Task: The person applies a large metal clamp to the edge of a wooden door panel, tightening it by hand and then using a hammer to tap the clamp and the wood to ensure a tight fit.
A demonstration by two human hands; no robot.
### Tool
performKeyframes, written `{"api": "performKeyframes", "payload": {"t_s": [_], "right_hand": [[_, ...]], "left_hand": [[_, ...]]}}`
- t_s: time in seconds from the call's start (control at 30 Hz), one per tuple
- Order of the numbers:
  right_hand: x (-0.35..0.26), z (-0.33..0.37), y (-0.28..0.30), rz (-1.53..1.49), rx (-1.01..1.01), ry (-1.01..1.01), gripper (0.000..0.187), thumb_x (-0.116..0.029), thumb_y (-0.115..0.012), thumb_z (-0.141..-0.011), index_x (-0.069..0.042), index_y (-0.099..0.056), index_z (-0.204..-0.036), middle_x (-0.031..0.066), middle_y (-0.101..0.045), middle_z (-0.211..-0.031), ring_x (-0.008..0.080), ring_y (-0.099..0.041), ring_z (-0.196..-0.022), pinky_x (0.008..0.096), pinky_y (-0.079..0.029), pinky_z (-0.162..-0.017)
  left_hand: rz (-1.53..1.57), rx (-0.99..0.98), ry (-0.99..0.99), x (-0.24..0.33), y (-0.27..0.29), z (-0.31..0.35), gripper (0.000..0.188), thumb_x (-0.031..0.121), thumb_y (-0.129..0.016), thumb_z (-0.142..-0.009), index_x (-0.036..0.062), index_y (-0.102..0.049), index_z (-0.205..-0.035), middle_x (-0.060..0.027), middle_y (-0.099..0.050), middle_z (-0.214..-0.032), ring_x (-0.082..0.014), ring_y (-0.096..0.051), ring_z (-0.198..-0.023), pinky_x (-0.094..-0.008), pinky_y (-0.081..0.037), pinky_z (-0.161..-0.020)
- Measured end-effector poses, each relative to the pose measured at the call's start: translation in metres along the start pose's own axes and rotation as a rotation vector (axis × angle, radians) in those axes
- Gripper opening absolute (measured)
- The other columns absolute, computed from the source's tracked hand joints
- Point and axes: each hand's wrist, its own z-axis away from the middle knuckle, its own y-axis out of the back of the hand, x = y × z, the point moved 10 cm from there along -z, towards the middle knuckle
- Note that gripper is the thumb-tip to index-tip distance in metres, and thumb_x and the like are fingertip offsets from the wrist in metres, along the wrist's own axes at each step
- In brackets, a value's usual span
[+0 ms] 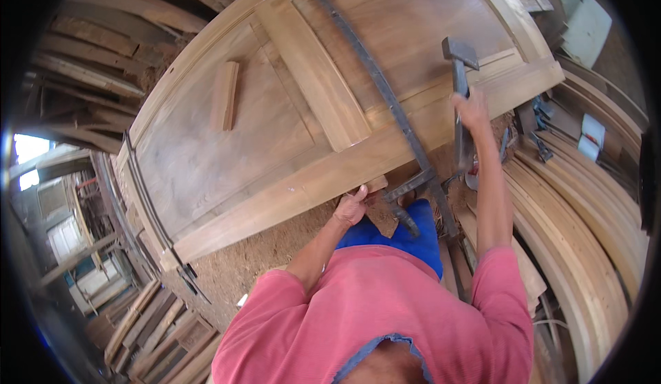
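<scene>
A large wooden door [213, 171] with recessed panels lies in front of me. My right hand [472, 111] is wrapped round the handle of a hammer [460, 54], its metal head raised above the door's near right part. At the near edge, my left hand [351, 206] grips a small wood block [376, 184] close against the door's side, thumb on top. Just right of that hand, a long dark metal bar clamp [375, 74] crosses the door, its jaw and screw end hanging at the near edge. A loose wood piece [226, 96] rests on the left panel.
Another bar clamp [147, 201] spans the door's left end. Curved timber strips [564, 205] are piled on the right, close to my right arm. Stacked boards [103, 60] fill the far left, with more wood pieces [162, 336] at lower left. Sawdust [227, 281] covers the ground.
</scene>
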Motion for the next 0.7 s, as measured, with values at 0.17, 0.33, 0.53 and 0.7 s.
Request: {"api": "performKeyframes", "payload": {"t_s": [0.17, 0.33, 0.53, 0.7], "right_hand": [[-0.042, 0.204, 0.010, -0.359, 0.218, -0.090, 0.045, -0.019, -0.071, -0.082, 0.006, -0.058, -0.117, 0.0178, -0.067, -0.093, 0.0302, -0.066, -0.087, 0.0415, -0.052, -0.081], [-0.050, 0.328, -0.074, -0.739, -0.023, -0.387, 0.030, -0.016, -0.068, -0.087, 0.004, -0.061, -0.109, 0.0135, -0.068, -0.086, 0.0266, -0.067, -0.079, 0.0394, -0.052, -0.075], [-0.068, 0.358, -0.101, -0.189, 0.063, -0.276, 0.029, -0.021, -0.066, -0.088, 0.000, -0.062, -0.107, 0.0280, -0.068, -0.088, 0.0479, -0.066, -0.087, 0.0520, -0.051, -0.079], [-0.065, 0.358, -0.123, -0.120, -0.109, -0.305, 0.033, -0.023, -0.064, -0.089, 0.001, -0.060, -0.112, 0.0293, -0.068, -0.094, 0.0478, -0.065, -0.092, 0.0525, -0.051, -0.082]], "left_hand": [[0.162, -0.124, 0.253, -0.013, 0.000, 0.001, 0.039, 0.022, -0.074, -0.091, 0.0099, -0.059, -0.125, -0.0095, -0.063, -0.122, -0.0267, -0.060, -0.112, -0.0443, -0.047, -0.093], [0.195, -0.210, 0.442, -0.021, 0.009, 0.004, 0.038, 0.004, -0.068, -0.088, 0.0027, -0.058, -0.125, -0.0146, -0.063, -0.122, -0.0296, -0.059, -0.115, -0.0451, -0.048, -0.097], [0.125, -0.171, 0.485, -0.023, 0.018, 0.003, 0.037, 0.001, -0.063, -0.087, -0.0075, -0.056, -0.122, -0.0221, -0.060, -0.124, -0.0326, -0.058, -0.109, -0.0458, -0.048, -0.096], [0.126, -0.129, 0.443, -0.019, 0.016, 0.004, 0.030, 0.000, -0.059, -0.090, -0.0123, -0.053, -0.117, -0.0252, -0.059, -0.122, -0.0336, -0.056, -0.108, -0.0455, -0.048, -0.095]]}}
